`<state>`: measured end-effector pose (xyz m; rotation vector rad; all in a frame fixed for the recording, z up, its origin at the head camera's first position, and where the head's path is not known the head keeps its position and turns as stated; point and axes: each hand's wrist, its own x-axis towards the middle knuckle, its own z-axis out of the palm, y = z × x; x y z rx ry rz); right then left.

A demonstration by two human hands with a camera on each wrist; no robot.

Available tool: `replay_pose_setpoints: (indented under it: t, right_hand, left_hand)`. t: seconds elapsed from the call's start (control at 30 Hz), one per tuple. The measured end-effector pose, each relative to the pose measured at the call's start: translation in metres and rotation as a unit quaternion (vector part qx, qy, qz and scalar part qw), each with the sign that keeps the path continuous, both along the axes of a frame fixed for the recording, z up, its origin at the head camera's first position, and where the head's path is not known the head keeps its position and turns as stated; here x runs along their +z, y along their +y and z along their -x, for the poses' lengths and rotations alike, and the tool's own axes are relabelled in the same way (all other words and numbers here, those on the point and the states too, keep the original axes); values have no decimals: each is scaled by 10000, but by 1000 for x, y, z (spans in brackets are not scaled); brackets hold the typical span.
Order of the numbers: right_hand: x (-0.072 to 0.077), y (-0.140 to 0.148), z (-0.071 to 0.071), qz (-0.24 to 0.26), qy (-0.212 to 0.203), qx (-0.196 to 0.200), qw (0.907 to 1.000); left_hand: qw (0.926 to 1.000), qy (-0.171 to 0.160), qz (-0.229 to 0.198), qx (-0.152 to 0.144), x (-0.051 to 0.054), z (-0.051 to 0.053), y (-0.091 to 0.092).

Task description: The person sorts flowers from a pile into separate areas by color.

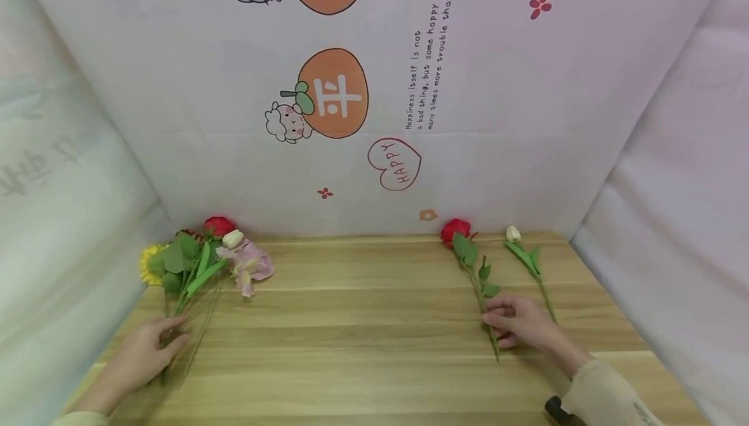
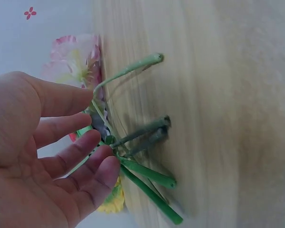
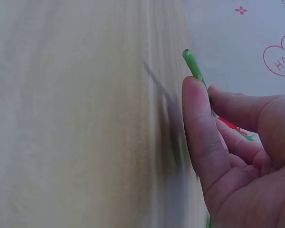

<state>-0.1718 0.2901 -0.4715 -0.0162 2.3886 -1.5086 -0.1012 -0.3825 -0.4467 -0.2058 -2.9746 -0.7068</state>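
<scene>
Right hand point(image 1: 521, 322) pinched the red rose point(image 1: 466, 252), lower right of frame. Left hand point(image 1: 142, 351) was loosely spread by the bouquet point(image 1: 183, 254), lower left; contact unclear.

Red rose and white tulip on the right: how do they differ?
The right hand pinches the red rose; the white tulip lies unheld. The rose's bloom is larger than the tulip's. Rose petals are ruffled, tulip petals smooth. Both have green stems and leaves.
</scene>
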Motion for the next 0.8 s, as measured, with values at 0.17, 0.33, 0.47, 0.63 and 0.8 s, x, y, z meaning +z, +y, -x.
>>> replay_pose_setpoints:
  t: [0.17, 0.33, 0.47, 0.63, 0.8]
  right_hand:
    - [0, -4, 2, 6, -50, -19, 10000]
    - [3, -1, 2, -183, 5, -63, 9998]
    - [3, -1, 1, -196, 26, 3, 9998]
    - [4, -1, 1, -148, -1, 83, 9999]
    - [5, -3, 1, -165, 8, 120, 9998]
  left_hand:
    - [9994, -271, 214, 41, 5, 4, -4]
    - [9985, -459, 291, 30, 2, 12, -3]
    - [9975, -642, 280, 11, 5, 14, -1]
    - [9970, -723, 274, -2, 8, 15, 0]
    - [9983, -523, 270, 27, 9, 13, 1]
